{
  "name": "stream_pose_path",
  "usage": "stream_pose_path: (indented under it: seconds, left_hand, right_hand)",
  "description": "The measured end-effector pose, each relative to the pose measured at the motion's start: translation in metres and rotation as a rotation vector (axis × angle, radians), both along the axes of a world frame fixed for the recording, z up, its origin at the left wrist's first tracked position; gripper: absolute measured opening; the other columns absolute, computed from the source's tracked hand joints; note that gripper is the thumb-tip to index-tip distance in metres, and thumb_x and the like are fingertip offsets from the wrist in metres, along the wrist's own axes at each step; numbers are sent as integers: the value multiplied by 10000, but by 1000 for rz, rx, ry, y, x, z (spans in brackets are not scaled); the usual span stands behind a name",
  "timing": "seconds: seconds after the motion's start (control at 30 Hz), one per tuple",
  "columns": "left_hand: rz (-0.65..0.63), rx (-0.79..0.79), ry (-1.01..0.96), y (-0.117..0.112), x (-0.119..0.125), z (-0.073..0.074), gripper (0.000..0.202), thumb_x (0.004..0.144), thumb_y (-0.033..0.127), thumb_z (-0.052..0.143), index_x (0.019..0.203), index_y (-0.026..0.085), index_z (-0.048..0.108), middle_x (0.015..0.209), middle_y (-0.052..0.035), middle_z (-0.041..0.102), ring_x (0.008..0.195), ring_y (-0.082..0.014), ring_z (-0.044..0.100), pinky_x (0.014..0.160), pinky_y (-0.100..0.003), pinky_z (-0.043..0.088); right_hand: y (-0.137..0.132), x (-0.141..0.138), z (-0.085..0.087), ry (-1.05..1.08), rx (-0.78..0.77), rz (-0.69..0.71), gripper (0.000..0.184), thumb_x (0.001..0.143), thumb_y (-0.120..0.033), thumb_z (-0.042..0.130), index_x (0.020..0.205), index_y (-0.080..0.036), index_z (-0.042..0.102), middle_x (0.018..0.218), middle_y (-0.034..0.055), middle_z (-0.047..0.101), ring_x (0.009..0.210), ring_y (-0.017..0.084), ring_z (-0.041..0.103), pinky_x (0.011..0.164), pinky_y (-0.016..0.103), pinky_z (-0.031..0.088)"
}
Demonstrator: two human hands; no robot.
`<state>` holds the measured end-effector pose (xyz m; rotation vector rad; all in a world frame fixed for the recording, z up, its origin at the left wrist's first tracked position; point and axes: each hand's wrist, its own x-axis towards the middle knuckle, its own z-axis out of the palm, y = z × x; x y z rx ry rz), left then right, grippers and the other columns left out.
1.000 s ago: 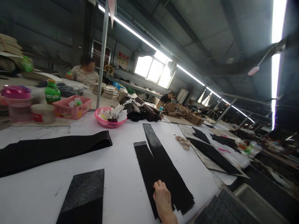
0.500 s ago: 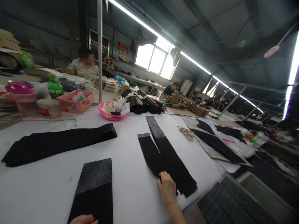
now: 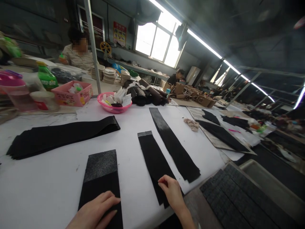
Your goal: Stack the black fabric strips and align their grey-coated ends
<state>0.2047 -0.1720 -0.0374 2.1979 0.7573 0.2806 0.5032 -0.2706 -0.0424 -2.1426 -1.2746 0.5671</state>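
Note:
My right hand (image 3: 173, 193) pinches the left edge of a black strip (image 3: 152, 156) of cloth-like material, which lies slanted on the white tabletop (image 3: 133, 184). A gap separates it from a longer stack of black strips (image 3: 175, 143) to its right. My left hand (image 3: 98, 211) rests with fingers extended on a wide black piece (image 3: 101, 178) whose far end has a greyish, speckled band. At the left lies a folded pile of black strips (image 3: 62, 136), its cut ends fanned out.
A pink basin (image 3: 113, 108) of paper slips and a pink box (image 3: 72, 93) stand at the back. Behind a metal pole (image 3: 92, 47) sits a person (image 3: 77, 55). A crumpled beige cloth (image 3: 192, 124) lies to the right. Dark textured panels (image 3: 228, 197) are beside the table's right edge.
The black strip under my right hand has shifted left and nearer, away from the longer stack. My left hand has come further into view over the wide piece. The camera view has tilted slightly.

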Motion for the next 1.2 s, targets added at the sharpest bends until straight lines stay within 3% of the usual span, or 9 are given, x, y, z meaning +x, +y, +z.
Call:
stream_pose_path:
  seconds: [0.1,0.23,0.37,0.43,0.57,0.7,0.87,1.07,1.2]
  left_hand:
    - [-107,-57,40,-1,22,18,251,912,322,451,1079,301,636,1028,-25,633,902,-168,640,794,-229,491]
    - [-193,-50,58,-2,38,15,262,908,292,443,1075,263,642,1005,-42,622,861,-176,632,794,-258,477]
    - [-237,-55,82,-1,43,11,278,925,308,414,1103,268,624,1023,-38,609,845,-167,628,796,-262,471]
    - [-247,-51,97,-1,44,9,283,934,309,398,1116,280,613,1035,-31,603,850,-162,626,802,-262,468]
    - [-254,-28,107,-2,45,5,269,923,296,414,1074,266,634,1015,-30,610,858,-164,625,803,-258,468]
    - [-240,-33,84,-2,46,2,281,918,310,417,1066,247,647,997,-37,626,845,-164,630,804,-256,478]
    - [-218,-46,60,1,46,-1,297,912,356,424,1050,244,663,959,-37,641,805,-161,637,802,-258,494]
    - [-188,-153,28,5,50,-4,317,883,435,470,1009,232,678,943,-48,653,819,-183,639,802,-272,496]
    - [-116,-435,-33,3,65,5,380,852,519,521,965,192,678,890,-61,674,820,-207,640,785,-294,502]
  right_hand:
    - [-5,1,-4,147,-7,13,157,784,-175,581,893,-191,693,807,11,693,735,172,652,676,260,491]
    - [-25,0,7,85,-19,115,348,733,-182,684,1079,-208,658,1046,33,651,892,177,635,784,277,509]
    - [-55,-2,17,-139,-124,323,829,577,-101,799,1326,-307,507,1386,37,475,1289,251,420,1078,390,352]
    - [-68,-1,14,-214,-150,337,925,567,5,748,1377,-326,447,1459,26,399,1359,245,328,1128,412,284]
    - [-81,12,2,-132,-40,246,599,732,55,521,1235,-260,597,1377,21,504,1321,172,403,1110,361,331]
    - [-77,31,3,101,36,193,213,877,-158,535,972,-208,719,1146,38,665,1184,185,549,1033,330,416]
    - [-70,43,18,196,0,164,269,938,-278,479,1107,-209,677,1131,37,677,1078,186,604,980,320,430]
    - [-65,41,25,128,26,82,294,961,-329,440,811,-180,644,738,-4,637,701,151,585,652,242,461]
    - [-62,33,39,47,182,54,219,968,-297,454,957,-206,654,880,24,661,828,182,615,754,288,488]
